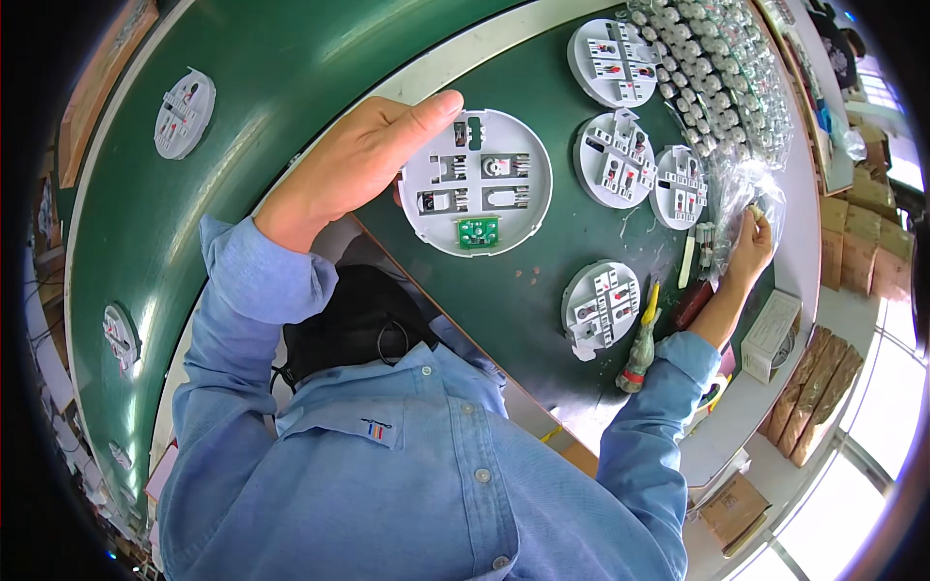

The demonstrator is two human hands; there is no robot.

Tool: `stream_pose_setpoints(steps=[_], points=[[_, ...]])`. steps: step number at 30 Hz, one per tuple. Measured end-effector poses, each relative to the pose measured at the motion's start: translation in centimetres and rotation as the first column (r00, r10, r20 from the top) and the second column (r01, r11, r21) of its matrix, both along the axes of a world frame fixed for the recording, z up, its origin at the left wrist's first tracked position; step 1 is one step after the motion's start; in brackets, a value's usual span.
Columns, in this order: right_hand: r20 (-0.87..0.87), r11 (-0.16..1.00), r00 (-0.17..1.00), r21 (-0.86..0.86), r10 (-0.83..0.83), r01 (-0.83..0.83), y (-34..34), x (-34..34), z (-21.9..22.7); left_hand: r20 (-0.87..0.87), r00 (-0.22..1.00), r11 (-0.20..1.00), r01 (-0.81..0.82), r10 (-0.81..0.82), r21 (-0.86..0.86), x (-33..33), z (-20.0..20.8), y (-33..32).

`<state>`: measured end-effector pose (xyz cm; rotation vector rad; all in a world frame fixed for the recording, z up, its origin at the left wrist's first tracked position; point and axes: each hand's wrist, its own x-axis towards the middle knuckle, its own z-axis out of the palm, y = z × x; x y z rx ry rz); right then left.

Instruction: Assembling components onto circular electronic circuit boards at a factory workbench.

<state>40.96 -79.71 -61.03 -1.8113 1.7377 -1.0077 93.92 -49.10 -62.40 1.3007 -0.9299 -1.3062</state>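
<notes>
My left hand (363, 160) grips a round white plastic housing (504, 215) by its left edge, thumb along the upper rim. Metal contacts sit in the housing's slots, and a small green circuit board (478, 232) lies near its lower edge. Over at the right, my right hand (751, 250) has its fingers pinched together at a clear plastic bag (760, 194); what lies between the fingertips is too small to make out. Close to that hand are a smaller round housing (680, 189) and a dark red handle (692, 305).
More round housings (612, 60), (615, 160), (601, 308) lie on the green table (523, 320). Bagged small white parts (717, 73) fill the far right. A yellow-tipped bottle (639, 349) and a white box (772, 334) are near my right forearm. A green conveyor belt (242, 97) carries several housings at left.
</notes>
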Motion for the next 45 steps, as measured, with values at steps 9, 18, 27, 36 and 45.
stream_pose_setpoints(steps=[9,18,27,36,45], points=[[-0.004,0.999,0.999,-0.012,0.043,-0.043,0.8,0.0,0.2,-0.003,1.0,1.0,0.008,-0.008,-0.001,-0.3,0.3,0.2],[0.057,0.999,0.998,-0.043,0.018,-0.016,0.0,-0.6,0.2,-0.01,0.999,0.999,0.043,-0.043,-0.015,0.5,0.3,-0.7],[-0.271,0.992,0.961,-0.093,0.054,-0.082,-2.9,-6.3,0.0,0.342,0.875,0.937,-0.345,0.343,-0.056,5.5,0.7,-2.0],[-0.229,0.995,0.973,-0.085,0.038,-0.059,-2.1,-5.9,-2.3,0.864,0.117,0.852,-0.274,0.489,-0.446,15.1,-0.2,2.2],[-0.06,0.993,0.994,-0.075,-0.095,0.09,1.8,0.5,-0.8,0.746,0.663,0.946,-0.277,0.063,0.166,28.5,-0.3,14.5]])
